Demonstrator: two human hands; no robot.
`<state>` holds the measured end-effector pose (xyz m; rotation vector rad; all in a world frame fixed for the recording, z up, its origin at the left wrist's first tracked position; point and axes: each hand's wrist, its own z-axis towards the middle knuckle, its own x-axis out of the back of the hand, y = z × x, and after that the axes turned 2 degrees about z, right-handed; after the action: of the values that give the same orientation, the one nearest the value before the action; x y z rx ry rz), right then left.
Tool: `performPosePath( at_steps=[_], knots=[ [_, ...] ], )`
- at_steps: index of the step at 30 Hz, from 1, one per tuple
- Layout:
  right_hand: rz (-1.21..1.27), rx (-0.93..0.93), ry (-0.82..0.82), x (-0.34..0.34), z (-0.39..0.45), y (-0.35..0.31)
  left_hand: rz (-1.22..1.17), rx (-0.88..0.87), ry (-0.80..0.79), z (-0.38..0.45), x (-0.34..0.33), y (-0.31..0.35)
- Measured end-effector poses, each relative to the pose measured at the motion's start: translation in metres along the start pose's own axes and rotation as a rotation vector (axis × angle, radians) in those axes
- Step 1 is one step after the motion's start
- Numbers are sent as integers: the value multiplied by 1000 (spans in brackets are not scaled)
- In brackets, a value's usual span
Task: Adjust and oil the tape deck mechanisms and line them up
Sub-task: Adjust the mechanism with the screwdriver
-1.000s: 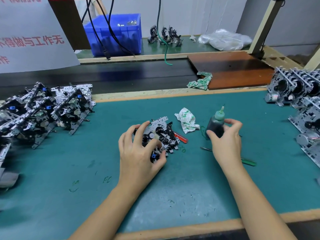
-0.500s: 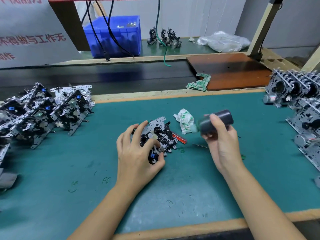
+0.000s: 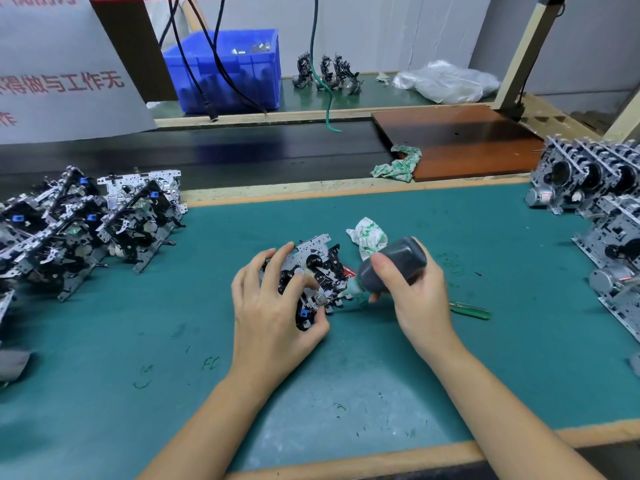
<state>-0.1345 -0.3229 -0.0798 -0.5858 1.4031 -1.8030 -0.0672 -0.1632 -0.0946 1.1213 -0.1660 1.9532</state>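
Note:
A tape deck mechanism [image 3: 317, 268] of metal plate and black parts lies flat on the green mat [image 3: 485, 341] in the middle. My left hand [image 3: 273, 310] holds it down, fingers curled over its left side and thumb at its lower edge. My right hand [image 3: 412, 292] grips a dark oil bottle [image 3: 394, 265], tipped down to the left. Its pale green nozzle [image 3: 349, 291] touches the mechanism's right edge. A row of leaning mechanisms [image 3: 83, 226] stands at the left, another batch [image 3: 595, 209] at the right.
A crumpled white-green rag [image 3: 367, 237] lies just behind the bottle. A green-handled screwdriver [image 3: 471, 310] lies right of my right hand. Beyond the mat run a dark conveyor belt [image 3: 242, 157], a brown board [image 3: 460, 140], a second rag [image 3: 398, 164] and a blue bin [image 3: 228, 71].
My right hand lifted the oil bottle from upright on the mat, tipped it over and brought the nozzle down to the mechanism. My left hand stayed on the mechanism.

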Motion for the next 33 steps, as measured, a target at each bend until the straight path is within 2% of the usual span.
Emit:
performPosePath(
  at_steps=[20,28,33],
  knots=[
    [-83,61,-3,0,-1,0,4,-8,9,0,0,-1],
    [41,-18,255,20,15,-2,-129,-14,-63,1,7,-8],
    [-169,-121,320,34,26,7,-118,-21,-186,0,12,-22]
  ],
)
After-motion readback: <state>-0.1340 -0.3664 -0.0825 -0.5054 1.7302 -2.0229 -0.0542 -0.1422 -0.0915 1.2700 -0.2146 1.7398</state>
